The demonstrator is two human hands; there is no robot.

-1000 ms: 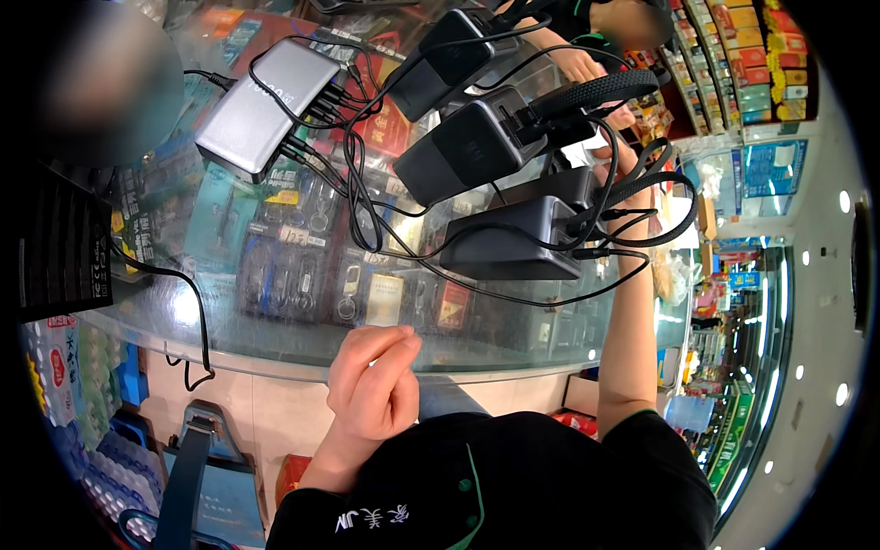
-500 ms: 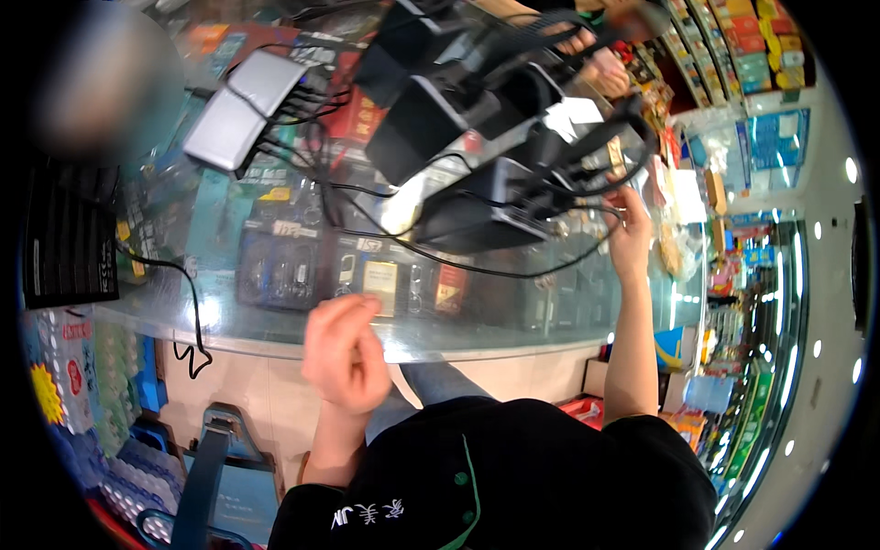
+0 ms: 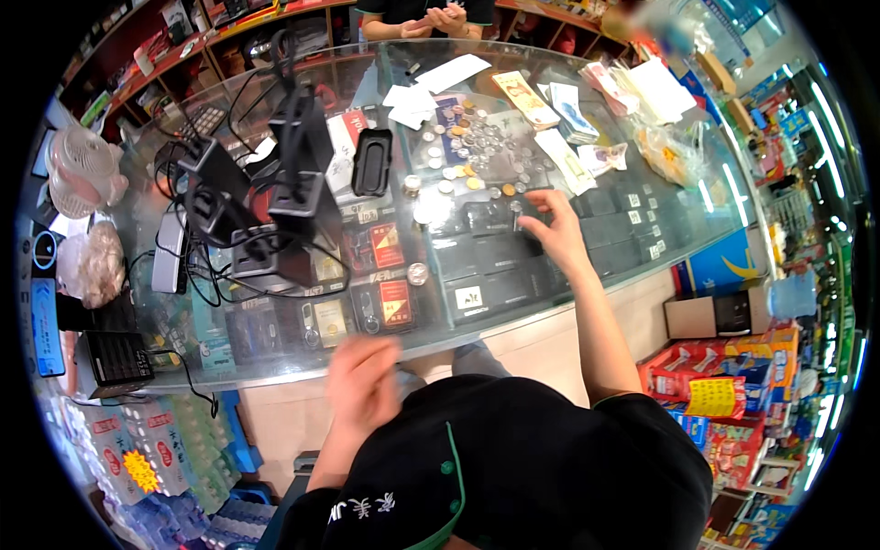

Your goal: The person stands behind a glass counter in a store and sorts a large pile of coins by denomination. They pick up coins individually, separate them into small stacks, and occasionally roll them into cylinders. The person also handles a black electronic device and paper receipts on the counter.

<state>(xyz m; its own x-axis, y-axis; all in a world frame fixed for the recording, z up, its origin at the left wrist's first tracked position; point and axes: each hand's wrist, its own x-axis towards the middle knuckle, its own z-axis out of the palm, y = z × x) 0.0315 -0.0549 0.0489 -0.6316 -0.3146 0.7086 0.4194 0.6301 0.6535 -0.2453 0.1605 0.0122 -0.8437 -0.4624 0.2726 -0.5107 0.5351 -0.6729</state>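
Note:
Over the glass counter (image 3: pixel 431 344) my right hand (image 3: pixel 555 231) reaches out with thumb and fingers apart. Its fingertips are beside loose coins (image 3: pixel 483 137), spread over the glass and a dark sheet; nothing shows in its grip. Small stacks of coins (image 3: pixel 412 185) stand to the left of the spread. My left hand (image 3: pixel 364 380) is at the counter's front edge, curled closed and blurred; whatever it may hold is hidden. Banknotes lie beyond the coins: an orange bundle (image 3: pixel 526 99), a bluish bundle (image 3: pixel 573 112) and a greenish strip (image 3: pixel 564 160).
Black boxy devices with tangled cables (image 3: pixel 298 206) crowd the left, near an open black case (image 3: pixel 371 162). White papers (image 3: pixel 410 105) lie at the back, a plastic bag (image 3: pixel 667 154) at the right. A fan (image 3: pixel 84 170) stands far left. Another person's hands (image 3: pixel 438 20) are across the counter.
The view has swung, so the devices now appear farther left and the coins are in sight. My right hand shows beside the coins instead of behind the cables. My left hand stays curled.

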